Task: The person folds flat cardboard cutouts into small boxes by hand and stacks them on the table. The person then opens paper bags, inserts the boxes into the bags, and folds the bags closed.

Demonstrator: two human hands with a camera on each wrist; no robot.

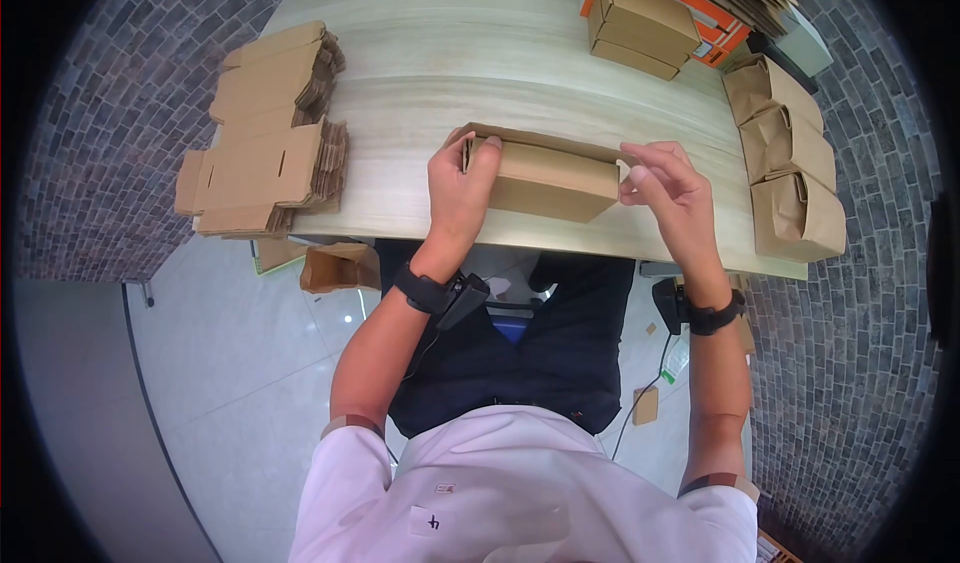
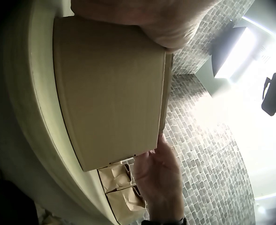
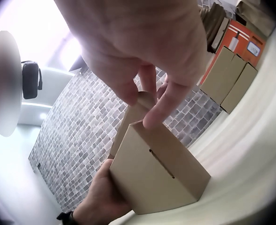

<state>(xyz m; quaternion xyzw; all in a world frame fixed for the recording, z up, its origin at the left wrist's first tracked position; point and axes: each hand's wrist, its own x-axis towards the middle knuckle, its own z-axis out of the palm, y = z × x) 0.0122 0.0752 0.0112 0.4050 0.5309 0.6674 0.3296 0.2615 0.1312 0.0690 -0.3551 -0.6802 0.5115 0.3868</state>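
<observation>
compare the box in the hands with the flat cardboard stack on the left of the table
The box is folded up into a body with walls; the flat cardboard stack is unfolded sheets with flaps spread out. The box is gripped by the left hand and pinched at its end by the right hand; the stack lies untouched. The box is single; the stack is many sheets. Both are plain brown cardboard.

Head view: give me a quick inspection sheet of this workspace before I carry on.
Surface: pale wood table, box at its near edge.
Job's things: half-folded cardboard box, held at both ends.
Clutter: flat blanks stacked far left; folded boxes at far edge; orange box behind them; three paper bags along right edge.
Hands: left hand grips the box's left end; right hand pinches a flap at its right end.
Cables: one cable hangs below the right wrist.
Surroundings: brick-pattern floor, loose cardboard under the table.
</observation>
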